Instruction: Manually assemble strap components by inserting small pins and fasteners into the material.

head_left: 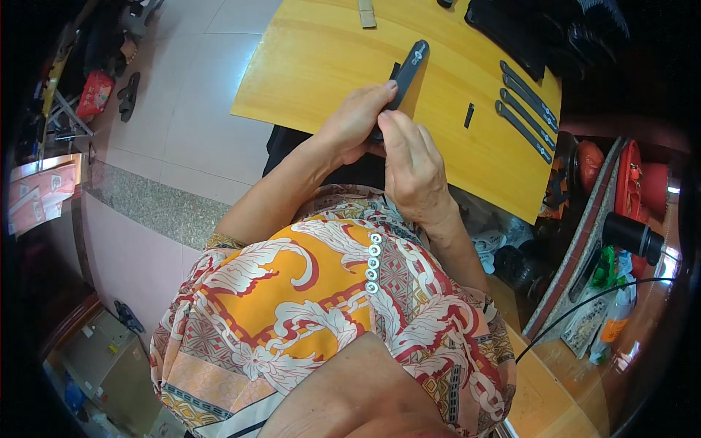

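A flat black strap with a rounded far end and a pale mark slants up over the near part of the yellow table. My left hand is closed round its lower part, the thumb lying along it. Close beside, my right hand has its fingers bent and pressed together at the strap's near end; what exactly they pinch is hidden. A small black strip shows just behind the held strap. Another short black strip lies on the table to the right.
Several similar black straps lie side by side at the table's right. Dark bundled items cover the far right corner. A brown cardboard piece sits at the far edge. Right of the table stands a cluttered shelf with a black cylinder and a bottle.
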Demonstrator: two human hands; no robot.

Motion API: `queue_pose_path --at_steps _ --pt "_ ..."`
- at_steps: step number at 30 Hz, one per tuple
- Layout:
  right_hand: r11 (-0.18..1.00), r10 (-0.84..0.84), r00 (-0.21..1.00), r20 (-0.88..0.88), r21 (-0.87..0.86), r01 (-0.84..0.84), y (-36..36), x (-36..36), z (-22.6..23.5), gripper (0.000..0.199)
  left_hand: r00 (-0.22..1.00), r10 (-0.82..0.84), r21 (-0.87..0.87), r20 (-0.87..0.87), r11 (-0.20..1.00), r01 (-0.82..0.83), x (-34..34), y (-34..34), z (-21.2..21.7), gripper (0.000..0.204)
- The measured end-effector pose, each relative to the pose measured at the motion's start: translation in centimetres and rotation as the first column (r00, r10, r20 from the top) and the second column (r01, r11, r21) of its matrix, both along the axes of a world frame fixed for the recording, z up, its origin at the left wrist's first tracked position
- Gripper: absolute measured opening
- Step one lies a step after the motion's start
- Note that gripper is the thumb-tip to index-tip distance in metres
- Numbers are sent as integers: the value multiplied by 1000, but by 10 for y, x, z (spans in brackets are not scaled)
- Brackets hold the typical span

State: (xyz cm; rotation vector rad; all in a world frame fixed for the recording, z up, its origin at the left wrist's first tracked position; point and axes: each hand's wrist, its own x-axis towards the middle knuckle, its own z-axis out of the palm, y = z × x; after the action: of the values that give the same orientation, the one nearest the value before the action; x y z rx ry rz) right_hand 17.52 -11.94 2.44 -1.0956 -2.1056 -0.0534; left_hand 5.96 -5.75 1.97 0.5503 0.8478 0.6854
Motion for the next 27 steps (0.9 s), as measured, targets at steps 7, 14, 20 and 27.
queue_pose_path --at_steps 7,14,20,27 --pt "999 36 995 -97 5 -36 12 0 -10 34 988 -126 367 93 927 84 -31 -15 -15 41" --pt "996 62 971 -232 -42 -74 21 3 -5 31 988 -76 665 -132 733 145 -34 -18 -16 41" --pt "991 58 973 -225 -101 -83 27 2 1 30 966 29 781 -257 596 189 -30 -19 -17 40" --pt "973 137 985 104 -202 -114 29 10 21 34 983 48 597 -177 800 68 -25 -19 -21 36"
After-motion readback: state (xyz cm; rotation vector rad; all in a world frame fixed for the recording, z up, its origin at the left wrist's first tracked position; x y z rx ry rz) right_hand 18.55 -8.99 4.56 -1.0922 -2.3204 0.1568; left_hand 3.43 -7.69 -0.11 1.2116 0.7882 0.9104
